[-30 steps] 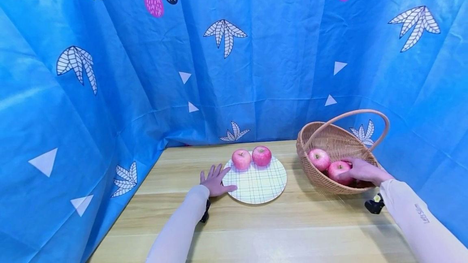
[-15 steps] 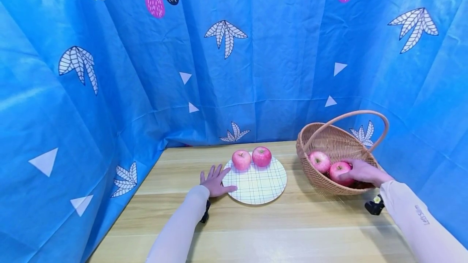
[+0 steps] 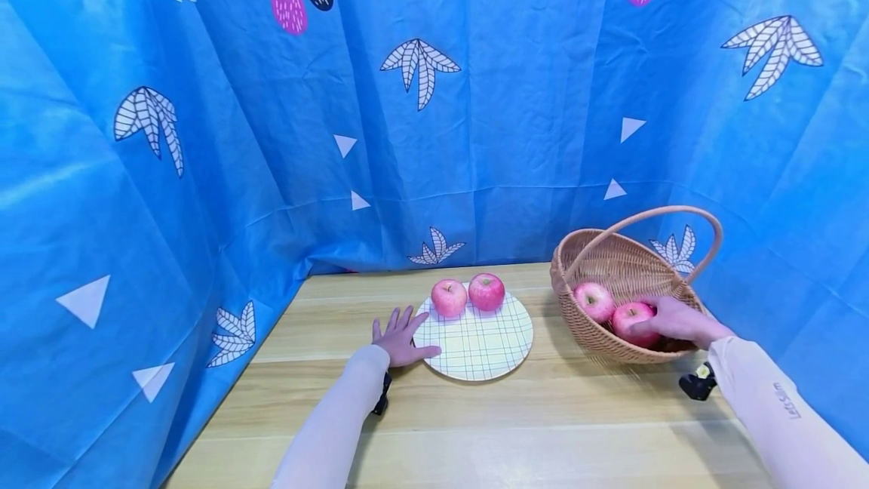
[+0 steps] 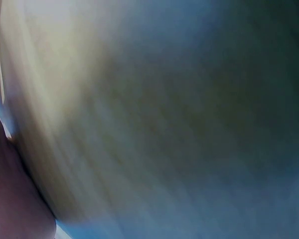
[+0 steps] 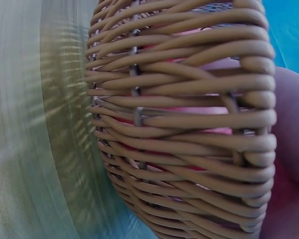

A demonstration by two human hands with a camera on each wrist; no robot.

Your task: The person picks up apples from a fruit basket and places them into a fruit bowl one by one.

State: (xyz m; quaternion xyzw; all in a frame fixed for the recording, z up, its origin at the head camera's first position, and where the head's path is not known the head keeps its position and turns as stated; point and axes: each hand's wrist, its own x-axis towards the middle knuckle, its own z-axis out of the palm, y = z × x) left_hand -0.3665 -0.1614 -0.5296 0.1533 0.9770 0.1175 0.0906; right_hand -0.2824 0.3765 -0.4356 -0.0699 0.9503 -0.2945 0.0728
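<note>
We see a person's two bare hands at work. The right hand [image 3: 679,321] reaches into a basket [image 3: 614,262] and holds a red apple [image 3: 633,322], fingers over its far side and thumb in front. The left hand [image 3: 400,339] is spread wide at the near-left edge of a plate [image 3: 485,353], its thumb and a fingertip meeting the rim.

Over the last second, the held apple has shifted slightly toward the right hand, and the neighbouring apple [image 3: 594,303] beside it has turned a little. The left hand has stayed where it was. We judge that the grip is being settled; the apple is not yet lifted out, and still sits low in the basket.

The wicker basket leans back, tall handle arching above; from the right wrist we glimpse red through its weave. The left wrist's picture is too blurred to add much. On the far side of the checked plate sit two more apples, one left [image 3: 449,299] and one right [image 3: 486,293]. Everything stands on a wooden table [image 3: 292,391] before a blue patterned curtain [image 3: 523,112].
</note>
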